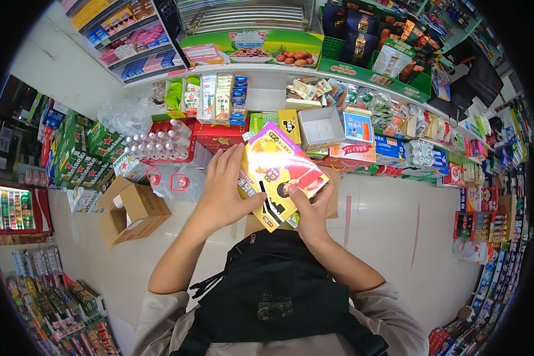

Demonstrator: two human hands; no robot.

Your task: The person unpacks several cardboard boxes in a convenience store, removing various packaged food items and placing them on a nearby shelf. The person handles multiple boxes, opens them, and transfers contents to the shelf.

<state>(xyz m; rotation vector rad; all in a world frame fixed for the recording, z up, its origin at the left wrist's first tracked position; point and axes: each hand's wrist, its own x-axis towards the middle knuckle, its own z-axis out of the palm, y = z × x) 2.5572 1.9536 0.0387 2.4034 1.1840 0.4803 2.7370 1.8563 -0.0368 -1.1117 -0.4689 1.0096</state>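
Observation:
A glossy yellow and purple printed carton [273, 167] is held in front of my chest, tilted, with light glaring off its face. My left hand [224, 191] grips its left side, thumb lying across the lower front. The right hand [315, 204] holds the lower right corner, with its thumb on the printed panel. My fingers behind the carton are hidden. Just beyond it, an open white carton [321, 129] and a yellow and black box [289, 124] rest among the shelf goods. Part of a brown cardboard piece [332, 191] shows behind my right hand.
A black bag [271, 285] hangs on my chest. An opened cardboard box [138, 213] stands on the floor at left, near large water bottles [180, 182], shrink-wrapped small bottles [164, 144] and stacked green beer cartons [75, 149]. A stocked display shelf [267, 69] runs across the front.

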